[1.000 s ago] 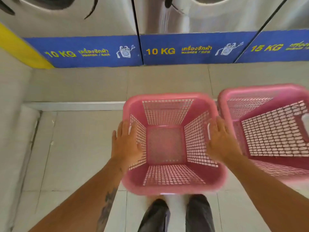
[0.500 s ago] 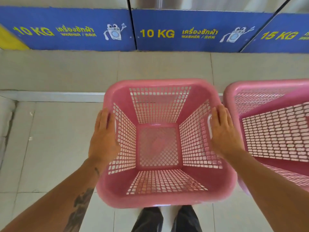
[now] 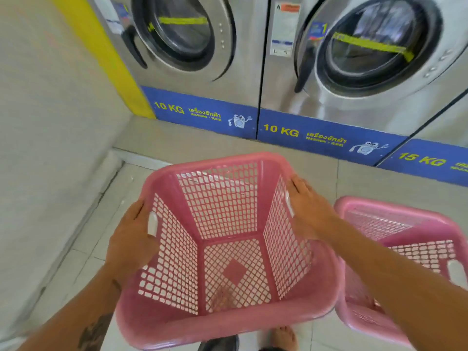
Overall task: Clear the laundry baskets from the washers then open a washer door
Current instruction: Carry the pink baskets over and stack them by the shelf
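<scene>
A pink mesh laundry basket [image 3: 228, 323] is held in front of me, empty, tilted a little. My left hand [image 3: 131, 239] grips its left handle and my right hand [image 3: 307, 209] grips its right handle. A second pink basket [image 3: 395, 206] stands on the floor at the right, partly behind my right forearm. Two steel front-load washers face me: the left washer door [image 3: 177, 31] and the middle washer door [image 3: 372, 44] are both closed, each with a dark handle on its left side.
A raised tiled step [image 3: 192, 145] runs along the washers' blue 10 KG base panels. A pale wall [image 3: 45, 127] with a yellow strip closes off the left. A third washer, marked 15 KG, shows at the far right. My feet are just below the basket.
The basket has risen and come closer with both hands still on its handles. The view has tipped up and left, bringing the washer doors into sight.
</scene>
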Demonstrator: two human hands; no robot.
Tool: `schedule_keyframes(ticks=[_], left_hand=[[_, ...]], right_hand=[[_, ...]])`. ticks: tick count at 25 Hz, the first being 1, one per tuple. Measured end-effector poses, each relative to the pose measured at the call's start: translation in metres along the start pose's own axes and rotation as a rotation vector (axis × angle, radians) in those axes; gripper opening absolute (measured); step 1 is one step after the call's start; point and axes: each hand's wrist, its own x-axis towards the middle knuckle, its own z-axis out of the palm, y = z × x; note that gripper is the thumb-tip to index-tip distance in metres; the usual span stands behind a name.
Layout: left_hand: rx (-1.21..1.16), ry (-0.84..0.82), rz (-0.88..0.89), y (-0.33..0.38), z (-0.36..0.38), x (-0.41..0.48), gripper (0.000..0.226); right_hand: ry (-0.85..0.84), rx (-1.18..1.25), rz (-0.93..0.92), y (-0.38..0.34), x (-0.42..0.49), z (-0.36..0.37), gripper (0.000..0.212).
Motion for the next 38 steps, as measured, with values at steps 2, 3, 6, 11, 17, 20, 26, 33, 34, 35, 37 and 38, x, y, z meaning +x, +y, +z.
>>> schedule_keyframes(ticks=[2,3,6,11,17,20,26,33,34,35,37,38], left_hand=[[0.024,0.057,-0.102,-0.003,-0.045,-0.051,0.083],[0.023,0.083,-0.144,-0.005,-0.064,-0.078,0.086],[-0.018,0.229,-0.286,-0.018,-0.115,-0.172,0.089],[-0.015,0.426,-0.610,-0.064,-0.160,-0.343,0.089],[-0.017,0.573,-0.922,-0.118,-0.170,-0.565,0.083],[0.041,0.616,-1.029,-0.154,-0.165,-0.686,0.081],[0.144,0.707,-1.271,-0.225,-0.166,-0.914,0.078],[0.194,0.735,-1.527,-0.292,-0.193,-1.088,0.075],[0.200,0.736,-1.554,-0.306,-0.199,-1.105,0.069],[0.210,0.734,-1.579,-0.321,-0.204,-1.119,0.063],[0.242,0.724,-1.635,-0.357,-0.216,-1.149,0.059],[0.255,0.726,-1.660,-0.375,-0.224,-1.161,0.061]], right_hand=[[0.043,-0.040,-0.117,-0.021,-0.019,-0.037,0.097],[0.053,-0.041,-0.171,-0.033,-0.029,-0.052,0.096],[0.101,-0.044,-0.373,-0.083,-0.061,-0.094,0.090],[0.191,-0.092,-0.716,-0.214,-0.123,-0.127,0.087],[0.184,-0.140,-1.059,-0.381,-0.248,-0.087,0.093],[0.195,-0.153,-1.208,-0.462,-0.333,-0.040,0.080],[0.144,-0.123,-1.451,-0.618,-0.513,0.045,0.048],[0.103,-0.111,-1.666,-0.794,-0.657,0.088,0.062],[0.098,-0.104,-1.687,-0.821,-0.671,0.096,0.066],[0.096,-0.095,-1.714,-0.846,-0.683,0.105,0.072],[0.080,-0.073,-1.765,-0.901,-0.707,0.125,0.076],[0.062,-0.063,-1.776,-0.927,-0.718,0.132,0.075]])
